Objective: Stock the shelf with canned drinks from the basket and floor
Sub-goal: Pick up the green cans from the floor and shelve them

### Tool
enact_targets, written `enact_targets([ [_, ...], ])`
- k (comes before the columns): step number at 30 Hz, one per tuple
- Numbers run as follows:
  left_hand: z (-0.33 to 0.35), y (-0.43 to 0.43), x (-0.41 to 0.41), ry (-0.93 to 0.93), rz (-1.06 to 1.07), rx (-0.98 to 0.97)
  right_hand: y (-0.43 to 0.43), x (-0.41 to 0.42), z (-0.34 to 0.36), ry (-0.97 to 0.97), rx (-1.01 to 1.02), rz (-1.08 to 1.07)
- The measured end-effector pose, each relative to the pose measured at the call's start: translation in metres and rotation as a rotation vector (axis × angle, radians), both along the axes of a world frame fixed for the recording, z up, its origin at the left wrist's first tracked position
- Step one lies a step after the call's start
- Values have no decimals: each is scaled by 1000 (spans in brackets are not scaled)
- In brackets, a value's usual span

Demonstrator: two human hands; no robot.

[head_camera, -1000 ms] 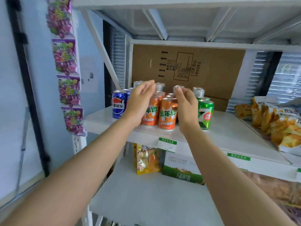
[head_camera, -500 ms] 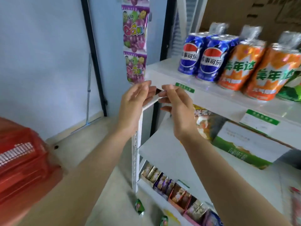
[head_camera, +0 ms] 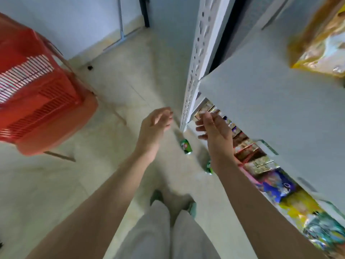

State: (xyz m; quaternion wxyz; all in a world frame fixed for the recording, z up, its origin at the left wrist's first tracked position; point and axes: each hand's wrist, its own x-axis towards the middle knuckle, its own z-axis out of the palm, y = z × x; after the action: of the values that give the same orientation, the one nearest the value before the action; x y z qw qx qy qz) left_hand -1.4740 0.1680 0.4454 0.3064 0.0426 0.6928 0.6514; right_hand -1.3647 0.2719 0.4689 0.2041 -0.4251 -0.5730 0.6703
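Green can (head_camera: 186, 146) down on the floor (head_camera: 104, 176), lying on its side just near the foot of the white upright post (head_camera: 197, 58). A second green can (head_camera: 208, 168) lies a little nearer, half hidden behind the right wrist. Both hands hang above them holding nothing: left hand (head_camera: 155, 128) with fingers loose and spread, right hand (head_camera: 214, 131) with fingers relaxed and lightly bent, the two palms facing each other. Red basket (head_camera: 43, 109) sits off to the left, its inside out of sight. On the right, the white shelf (head_camera: 270, 118) carries a yellow bag (head_camera: 321, 40) at the far end, with snack packets (head_camera: 276, 186) on the tier below.
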Motion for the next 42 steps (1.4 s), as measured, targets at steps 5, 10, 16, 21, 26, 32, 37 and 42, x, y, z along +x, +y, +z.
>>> enact_targets([
  [5,-133,-10,31,-139,-62,-138,0,25,-135,-200,-87,-47],
  [10,-261,7,43,-290,-37,-201,17,27,-274,-363,-123,-11],
  [16,-429,18,35,-317,-30,-352,36,3,-453,-478,-84,147],
  [21,-547,30,22,-365,-57,-367,52,-22,-575,-526,37,280],
  [26,-647,44,5,-388,-61,-363,78,-43,-679,-646,218,398],
  [32,-704,62,-9,-546,-77,-317,90,-54,-750,-672,191,443],
  [37,-712,70,-12,-606,-60,-265,82,-50,-762,-688,195,426],
  [42,-675,58,-14,-635,-17,-235,68,-35,-720,-535,-74,428],
])
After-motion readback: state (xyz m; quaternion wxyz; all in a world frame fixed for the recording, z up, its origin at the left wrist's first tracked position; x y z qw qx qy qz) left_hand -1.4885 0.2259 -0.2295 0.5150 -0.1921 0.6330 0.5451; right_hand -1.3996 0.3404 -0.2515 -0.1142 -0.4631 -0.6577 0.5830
